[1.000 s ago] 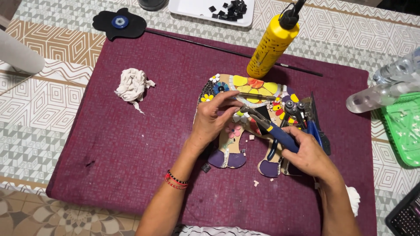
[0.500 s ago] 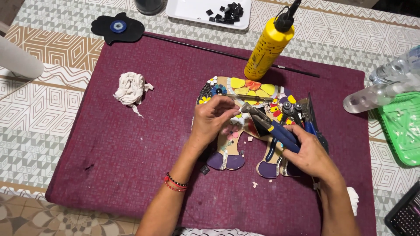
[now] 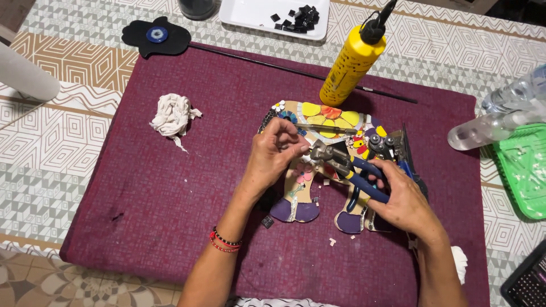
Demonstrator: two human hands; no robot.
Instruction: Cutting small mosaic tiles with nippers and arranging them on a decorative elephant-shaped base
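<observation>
On the purple mat (image 3: 170,187) lies the bright elephent picture (image 3: 318,165), and above it the right hand (image 3: 406,202) squeezes blue nippers (image 3: 347,167) on a tiny tile that the left hand (image 3: 276,153) pinches; best squeeze slowly.

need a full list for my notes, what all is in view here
mosaic elephant: 1, multicoloured, centre of mat
nippers: 1, blue handles, over the elephant
second pliers: 1, blue handles, right of the elephant
maroon mat: 1, covers the patterned table
glue bottle: 1, yellow, black nozzle, behind the elephant
rag: 1, white, left on mat
white tray: 1, holds black tiles, top
black plaque: 1, blue eye, top left
green tray: 1, right edge
left hand: fingers pinch a small piece at the nipper head
right hand: grips the nipper handles
</observation>
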